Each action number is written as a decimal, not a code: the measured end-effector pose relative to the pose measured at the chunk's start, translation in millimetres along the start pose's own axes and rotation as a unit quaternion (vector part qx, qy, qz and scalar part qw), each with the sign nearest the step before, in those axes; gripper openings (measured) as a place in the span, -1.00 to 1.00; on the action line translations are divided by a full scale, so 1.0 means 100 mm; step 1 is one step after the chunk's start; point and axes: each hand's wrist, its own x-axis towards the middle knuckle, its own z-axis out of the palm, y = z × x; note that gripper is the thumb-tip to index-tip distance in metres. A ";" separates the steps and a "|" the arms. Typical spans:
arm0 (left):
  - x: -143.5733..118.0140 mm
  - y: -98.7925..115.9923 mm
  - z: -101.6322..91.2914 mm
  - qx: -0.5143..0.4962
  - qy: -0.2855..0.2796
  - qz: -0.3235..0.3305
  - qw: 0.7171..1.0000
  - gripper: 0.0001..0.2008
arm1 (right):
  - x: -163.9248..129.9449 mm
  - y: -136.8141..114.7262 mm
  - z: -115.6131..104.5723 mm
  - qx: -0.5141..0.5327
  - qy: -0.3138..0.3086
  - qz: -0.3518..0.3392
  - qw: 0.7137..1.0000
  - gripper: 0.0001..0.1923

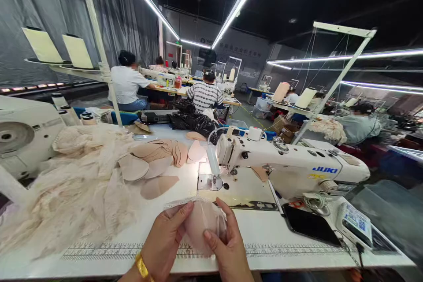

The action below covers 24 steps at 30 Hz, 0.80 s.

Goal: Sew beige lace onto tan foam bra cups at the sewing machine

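A beige bra cup (201, 224) with a pale lace edge is held up over the front of the table. My left hand (167, 233) grips its left side, thumb on top near the upper edge. On the right side, my right hand (228, 238) has its thumb pressed on the cup's face and its fingers behind. Just beyond stands a white sewing machine (280, 163), its needle area lit by a lamp. Left of the needle plate lie several loose beige fabric pieces (158, 186), some in a fanned stack. The fingers behind the cup are partly hidden.
Cream lace (82, 185) is heaped at the left. A black phone (309, 224), small scissors or snips (262, 205) and a white boxy device (355, 224) lie at the right. A printed ruler (109, 250) runs along the front edge. Other people sit at machines farther back.
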 end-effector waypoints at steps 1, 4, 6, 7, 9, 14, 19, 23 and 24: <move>0.01 -0.02 0.00 0.000 0.000 0.001 1.000 -0.49 | 0.00 0.00 0.00 0.006 0.002 -0.001 1.000 -0.07; 0.02 -0.05 0.00 0.002 0.000 -0.003 1.000 -0.49 | 0.01 0.00 0.00 0.024 0.007 -0.001 1.000 -0.06; 0.02 -0.06 0.02 0.004 -0.002 -0.009 1.000 -0.49 | 0.02 0.01 0.01 0.031 0.008 -0.001 0.999 -0.02; 0.02 -0.06 0.02 0.005 -0.003 -0.009 1.000 -0.49 | 0.02 0.02 0.01 0.033 0.007 -0.002 0.999 -0.01; 0.02 -0.05 0.03 0.004 -0.005 -0.005 1.000 -0.50 | 0.02 0.04 0.01 0.043 0.007 -0.007 0.999 -0.01; 0.00 -0.06 0.04 -0.004 -0.028 -0.011 1.000 -0.57 | 0.03 0.08 0.00 0.064 0.024 -0.013 0.998 -0.05; 0.02 -0.13 0.05 0.027 -0.081 -0.048 0.995 -0.53 | 0.04 0.08 0.00 0.066 0.021 -0.015 0.997 -0.04; 0.08 -0.08 0.08 0.048 -0.057 -0.056 0.996 -0.52 | -0.01 0.14 -0.03 0.040 -0.019 -0.019 0.999 0.07; 0.08 -0.03 0.08 0.057 -0.062 -0.058 0.995 -0.54 | -0.03 0.15 -0.07 0.026 -0.039 -0.017 0.999 0.13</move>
